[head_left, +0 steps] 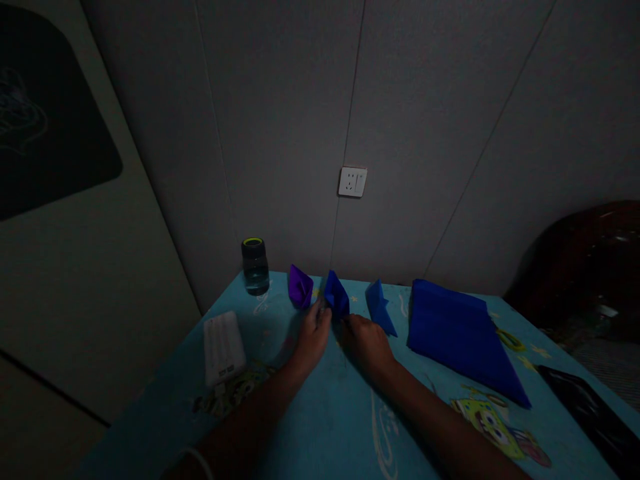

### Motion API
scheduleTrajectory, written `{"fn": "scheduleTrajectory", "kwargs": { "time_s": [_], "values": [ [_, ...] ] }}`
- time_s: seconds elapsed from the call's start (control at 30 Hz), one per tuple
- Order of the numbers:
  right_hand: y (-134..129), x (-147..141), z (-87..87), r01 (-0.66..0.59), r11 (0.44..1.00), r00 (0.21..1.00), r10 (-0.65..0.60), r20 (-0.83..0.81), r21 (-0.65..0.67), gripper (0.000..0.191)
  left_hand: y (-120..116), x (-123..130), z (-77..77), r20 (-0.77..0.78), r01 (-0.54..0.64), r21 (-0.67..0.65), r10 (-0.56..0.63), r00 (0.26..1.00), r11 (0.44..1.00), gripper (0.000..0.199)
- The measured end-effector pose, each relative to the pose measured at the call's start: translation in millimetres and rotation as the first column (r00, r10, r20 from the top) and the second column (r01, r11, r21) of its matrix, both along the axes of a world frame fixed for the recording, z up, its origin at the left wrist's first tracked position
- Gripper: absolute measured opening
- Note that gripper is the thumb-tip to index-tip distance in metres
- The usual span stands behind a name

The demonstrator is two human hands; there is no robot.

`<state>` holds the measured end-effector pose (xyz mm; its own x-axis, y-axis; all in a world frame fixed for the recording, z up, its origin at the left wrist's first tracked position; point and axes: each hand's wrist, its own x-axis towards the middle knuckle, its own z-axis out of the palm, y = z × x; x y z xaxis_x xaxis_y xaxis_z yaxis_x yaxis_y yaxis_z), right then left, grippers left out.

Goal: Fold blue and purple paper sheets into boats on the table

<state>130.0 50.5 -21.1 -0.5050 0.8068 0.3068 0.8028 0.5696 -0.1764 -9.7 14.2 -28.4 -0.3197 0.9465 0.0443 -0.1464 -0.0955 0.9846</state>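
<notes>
Forearms outstretched, left hand loosely curled, right hand bunched tighter, both at dark-blue folded paper, grip unclear.

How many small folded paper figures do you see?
3: a purple one at left, a dark blue one in the middle, and a lighter blue one at right.

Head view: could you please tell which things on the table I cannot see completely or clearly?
All in the head view:
Middle folded blue paper: its near lower part is hidden by the left hand and right hand; how firmly they hold it is unclear.
Yellow handle: its other end seems hidden by the large blue sheet.
Flat black thing: cut off at the lower right corner.
</notes>
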Motion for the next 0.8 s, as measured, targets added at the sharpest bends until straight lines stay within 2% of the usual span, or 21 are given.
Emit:
{"fn": "scheduleTrajectory", "kwargs": {
  "time_s": [0.03, 0.1, 0.2, 0.3, 0.4, 0.53, 0.63, 0.8],
  "values": [
    [2.5, -3.9, 0.6, 0.016, 1.000, 1.000, -0.016, 0.003, -0.009, 0.023, 0.8, -3.6, 2.4, -0.105, -0.037, 0.048, 0.042, 0.994, 0.998, 0.033],
    [7.1, -9.7, 1.4, 0.048, 0.998, 0.999, -0.048, 0.004, -0.028, 0.024, 2.0, -13.5, 6.9, -0.326, -0.086, 0.152, 0.132, 0.936, 0.985, 0.031],
    [11.6, -13.5, 1.8, 0.097, 0.994, 0.995, -0.097, 0.002, -0.048, 0.028, 3.4, -31.8, 9.8, -0.568, -0.124, 0.231, 0.238, 0.788, 0.965, 0.035],
    [12.6, -12.9, 1.0, 0.118, 0.992, 0.993, -0.118, -0.001, -0.052, 0.032, 5.0, -45.8, 6.9, -0.727, -0.182, 0.229, 0.293, 0.621, 0.956, 0.040],
    [11.2, -9.7, -1.3, 0.127, 0.991, 0.992, -0.127, -0.001, -0.040, 0.037, 6.8, -50.6, -0.1, -0.830, -0.224, 0.193, 0.280, 0.483, 0.955, 0.039],
    [7.1, 2.4, -4.6, 0.129, 0.992, 0.992, -0.129, 0.007, -0.005, 0.040, 10.3, -50.4, -10.6, -0.906, -0.244, 0.153, 0.234, 0.352, 0.958, 0.037],
    [4.7, 22.1, -4.8, 0.124, 0.991, 0.992, -0.124, 0.010, 0.045, 0.037, 14.2, -51.6, -17.1, -0.932, -0.235, 0.137, 0.205, 0.297, 0.962, 0.035],
    [11.0, 63.8, -7.2, 0.188, 0.975, 0.982, -0.190, 0.005, 0.118, 0.038, 20.6, -57.4, -23.6, -0.948, -0.204, 0.139, 0.190, 0.256, 0.969, 0.034]
  ]
}}
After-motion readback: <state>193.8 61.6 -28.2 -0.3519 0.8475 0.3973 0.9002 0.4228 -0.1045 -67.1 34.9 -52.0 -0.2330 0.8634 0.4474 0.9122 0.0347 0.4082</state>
